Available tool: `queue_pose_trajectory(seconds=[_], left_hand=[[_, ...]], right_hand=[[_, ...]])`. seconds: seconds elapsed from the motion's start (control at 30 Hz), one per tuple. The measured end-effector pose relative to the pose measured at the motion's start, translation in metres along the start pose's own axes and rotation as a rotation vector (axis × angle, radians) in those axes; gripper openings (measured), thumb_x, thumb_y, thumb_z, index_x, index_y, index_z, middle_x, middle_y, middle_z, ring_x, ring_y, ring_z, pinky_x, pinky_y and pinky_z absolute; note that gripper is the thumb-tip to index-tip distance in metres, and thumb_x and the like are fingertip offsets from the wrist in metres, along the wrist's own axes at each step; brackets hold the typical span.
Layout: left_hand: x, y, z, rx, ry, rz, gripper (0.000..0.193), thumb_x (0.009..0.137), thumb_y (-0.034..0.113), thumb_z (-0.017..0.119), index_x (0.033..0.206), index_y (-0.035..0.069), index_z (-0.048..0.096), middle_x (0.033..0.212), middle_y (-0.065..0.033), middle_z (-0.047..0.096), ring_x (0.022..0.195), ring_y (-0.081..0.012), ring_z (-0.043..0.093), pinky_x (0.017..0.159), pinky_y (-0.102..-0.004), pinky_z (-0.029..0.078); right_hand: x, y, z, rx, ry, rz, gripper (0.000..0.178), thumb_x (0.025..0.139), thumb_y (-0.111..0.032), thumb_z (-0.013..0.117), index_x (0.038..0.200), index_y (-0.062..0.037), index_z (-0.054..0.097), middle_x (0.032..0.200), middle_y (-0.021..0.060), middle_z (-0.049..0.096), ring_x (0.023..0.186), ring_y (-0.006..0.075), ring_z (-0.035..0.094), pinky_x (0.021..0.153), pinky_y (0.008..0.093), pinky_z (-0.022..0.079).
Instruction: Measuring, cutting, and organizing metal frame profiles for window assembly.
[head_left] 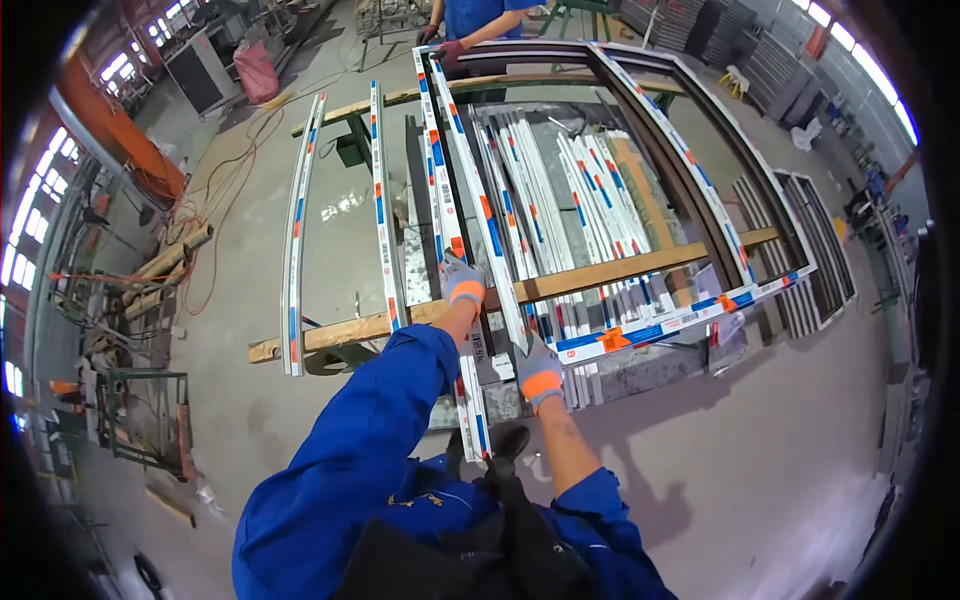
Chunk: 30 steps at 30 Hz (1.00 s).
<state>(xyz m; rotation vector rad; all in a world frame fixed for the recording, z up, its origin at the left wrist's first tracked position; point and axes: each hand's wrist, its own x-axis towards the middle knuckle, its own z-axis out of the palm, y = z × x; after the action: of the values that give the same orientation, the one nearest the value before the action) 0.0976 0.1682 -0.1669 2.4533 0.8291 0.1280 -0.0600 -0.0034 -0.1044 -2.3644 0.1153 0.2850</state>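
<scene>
as the left grip (463, 280) curls over a striped bar (448, 208), the right grip (538, 370) clasps a rectangular frame (660, 328).

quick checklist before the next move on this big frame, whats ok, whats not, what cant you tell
1. Both hands gloved: ok, left hand and right hand wear grey and orange gloves.
2. Left hand at the outer taped strip: ok, touching it; firmness of grip, cannot tell.
3. Right hand at the near end of the inner taped bar: ok.
4. Corner between that bar and the near rail closed: cannot tell, the right hand obscures it.
5. Frame borne by the near wooden beam: ok, it lies across it.
6. Co-worker's hands clear of the far-left corner: not ok, a dark red gloved hand is there.
</scene>
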Motion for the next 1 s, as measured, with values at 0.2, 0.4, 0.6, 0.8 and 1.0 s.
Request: queue_pose_trajectory(seconds=[0.2, 0.4, 0.6, 0.8, 1.0], left_hand=[[0.002, 0.001, 0.004, -0.008, -0.014, -0.058, 0.068, 0.09, 0.037, 0.053, 0.138, -0.006, 0.034, 0.133, -0.0241, 0.048, 0.122, -0.0367, 0.049, 0.101, -0.0419, 0.042], [0.0, 0.002, 0.002, -0.004, 0.095, -0.028, 0.07, 0.093, 0.047, 0.047, 0.137, -0.006, 0.034, 0.116, -0.0297, 0.059, 0.107, -0.0424, 0.059, 0.091, -0.0469, 0.047], [-0.008, 0.021, -0.012, -0.072, 0.012, -0.048, 0.095, 0.084, 0.062, 0.054, 0.143, -0.007, 0.026, 0.132, -0.0298, 0.048, 0.123, -0.0412, 0.047, 0.103, -0.044, 0.04], [-0.008, 0.007, -0.008, -0.02, 0.035, -0.007, 0.108, 0.076, 0.066, 0.063, 0.145, -0.007, 0.022, 0.138, -0.0252, 0.042, 0.13, -0.038, 0.04, 0.109, -0.041, 0.033], [-0.014, 0.014, -0.015, -0.091, -0.079, -0.024, 0.113, 0.073, 0.064, 0.067, 0.147, -0.004, 0.017, 0.143, -0.0246, 0.038, 0.132, -0.0373, 0.038, 0.109, -0.0405, 0.034]], right_hand=[[0.053, -0.008, -0.012, -0.19, -0.131, -0.061, 0.054, 0.091, -0.045, 0.052, 0.133, -0.0122, 0.049, 0.112, 0.0227, 0.064, 0.1, 0.0404, 0.062, 0.088, 0.0477, 0.049], [0.098, -0.017, 0.003, -0.093, -0.158, -0.067, 0.051, 0.092, -0.042, 0.052, 0.132, -0.0107, 0.048, 0.108, 0.0243, 0.064, 0.099, 0.0415, 0.062, 0.086, 0.0492, 0.049], [0.112, -0.008, 0.034, -0.17, -0.201, -0.081, 0.049, 0.095, -0.038, 0.047, 0.133, -0.007, 0.04, 0.102, 0.0283, 0.064, 0.097, 0.0436, 0.062, 0.083, 0.0508, 0.049], [0.121, 0.009, 0.028, -0.193, -0.19, -0.102, 0.055, 0.093, -0.042, 0.047, 0.133, -0.0043, 0.041, 0.102, 0.0268, 0.065, 0.095, 0.0418, 0.063, 0.082, 0.0495, 0.05], [0.11, -0.004, 0.042, -0.286, -0.17, -0.1, 0.054, 0.092, -0.036, 0.047, 0.131, 0.0016, 0.041, 0.099, 0.0255, 0.067, 0.092, 0.0404, 0.065, 0.082, 0.048, 0.051]])
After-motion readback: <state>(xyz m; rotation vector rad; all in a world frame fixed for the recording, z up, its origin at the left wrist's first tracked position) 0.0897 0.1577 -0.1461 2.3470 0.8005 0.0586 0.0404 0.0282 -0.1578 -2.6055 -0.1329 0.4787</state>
